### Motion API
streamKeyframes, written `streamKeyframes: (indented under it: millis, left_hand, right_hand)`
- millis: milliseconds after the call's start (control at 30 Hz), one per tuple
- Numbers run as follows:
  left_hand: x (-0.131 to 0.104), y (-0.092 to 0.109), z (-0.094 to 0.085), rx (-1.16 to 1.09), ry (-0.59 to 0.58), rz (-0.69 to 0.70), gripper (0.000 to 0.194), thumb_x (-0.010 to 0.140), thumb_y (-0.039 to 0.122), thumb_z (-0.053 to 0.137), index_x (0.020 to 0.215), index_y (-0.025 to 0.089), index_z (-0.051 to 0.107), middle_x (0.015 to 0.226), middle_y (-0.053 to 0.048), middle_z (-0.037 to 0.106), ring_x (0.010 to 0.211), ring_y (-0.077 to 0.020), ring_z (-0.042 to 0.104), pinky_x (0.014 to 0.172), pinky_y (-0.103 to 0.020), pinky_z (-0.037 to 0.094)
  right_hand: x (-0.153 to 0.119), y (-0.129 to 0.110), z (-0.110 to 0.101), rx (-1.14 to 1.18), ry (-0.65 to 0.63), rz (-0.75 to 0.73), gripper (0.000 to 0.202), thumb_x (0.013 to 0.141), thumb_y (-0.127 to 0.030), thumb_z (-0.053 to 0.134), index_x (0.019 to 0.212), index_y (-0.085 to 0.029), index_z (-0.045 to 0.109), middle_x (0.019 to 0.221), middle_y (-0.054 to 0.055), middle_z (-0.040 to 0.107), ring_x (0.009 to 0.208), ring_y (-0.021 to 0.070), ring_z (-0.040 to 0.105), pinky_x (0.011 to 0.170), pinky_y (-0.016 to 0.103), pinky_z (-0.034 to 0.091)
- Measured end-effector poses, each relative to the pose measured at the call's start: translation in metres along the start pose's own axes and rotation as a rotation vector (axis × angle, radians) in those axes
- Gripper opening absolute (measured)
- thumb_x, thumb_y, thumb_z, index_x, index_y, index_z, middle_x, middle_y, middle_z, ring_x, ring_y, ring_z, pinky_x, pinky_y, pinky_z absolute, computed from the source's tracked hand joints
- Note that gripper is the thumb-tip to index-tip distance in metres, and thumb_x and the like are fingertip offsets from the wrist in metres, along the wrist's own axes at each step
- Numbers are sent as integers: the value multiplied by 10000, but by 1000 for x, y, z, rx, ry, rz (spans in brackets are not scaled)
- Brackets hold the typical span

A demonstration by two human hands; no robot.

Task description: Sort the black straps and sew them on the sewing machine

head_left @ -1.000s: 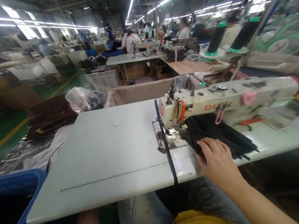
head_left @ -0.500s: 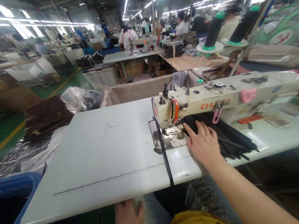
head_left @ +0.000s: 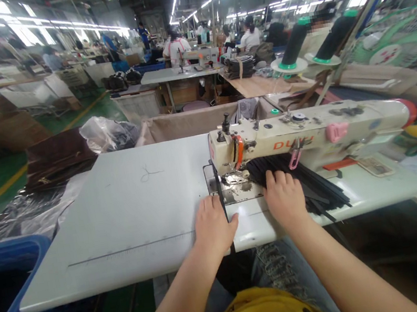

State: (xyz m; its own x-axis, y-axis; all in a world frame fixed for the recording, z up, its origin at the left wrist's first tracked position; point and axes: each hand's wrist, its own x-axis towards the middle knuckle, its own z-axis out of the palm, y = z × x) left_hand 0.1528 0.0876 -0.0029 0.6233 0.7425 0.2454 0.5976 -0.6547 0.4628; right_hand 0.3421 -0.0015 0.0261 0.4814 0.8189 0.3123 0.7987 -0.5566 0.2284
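So the big change is the left hand (head_left: 213, 227): it was down below the edge of the white table (head_left: 139, 199), and now it's up on top, right at the long black strip (head_left: 220, 188) that runs down past the front of the sewing machine (head_left: 308, 128). Its fingers are together with the thumb out to the side, but I can't tell if they're gripping the strip or just resting against it.

Right hand (head_left: 286, 200) had its fingers spread close to the metal plate (head_left: 240, 191); now they're bent and closer together at the near side of the bundle of black strips (head_left: 319, 185) under the machine's arm (can't see the fingertips well enough to call it a pinch). I'd say that puts both hands in position to handle strips, one either side of the plate.
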Motion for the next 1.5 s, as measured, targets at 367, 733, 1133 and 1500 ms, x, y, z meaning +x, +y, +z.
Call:
streamKeyframes:
  millis: [367,733,1133,1500]
  left_hand:
    - [39,-54,-34,-1000,-71,-530,188,863,260,600,993,141,664,756,-27,580,685,-167,568,673,-297,465]
    - [-43,-52,-72,-1407,-820,81,331,780,271,871,1084,191,766,1198,-133,699,1200,-297,619,1078,-422,437]
    - [-30,-42,-39,-1829,-416,-468,442,846,302,733,1258,146,698,1197,-166,710,1144,-313,666,1064,-490,490]
    - [46,-66,-3,-470,-113,17,226,787,135,721,985,224,784,1250,-86,682,1238,-278,619,1155,-440,445]
  right_hand:
    - [10,-11,-15,99,-166,80,225,950,-93,430,1072,-40,611,1014,259,684,936,367,714,714,381,511]
    - [48,29,-39,640,-536,333,179,911,-160,495,963,-59,634,805,253,751,745,315,764,662,365,553]
    - [-53,30,-46,2013,-611,771,396,676,-310,903,981,-129,727,755,41,735,549,87,611,447,138,480]
    - [-126,-16,-31,2039,-698,1121,437,629,-352,968,910,-145,705,679,7,711,523,75,613,458,131,515]
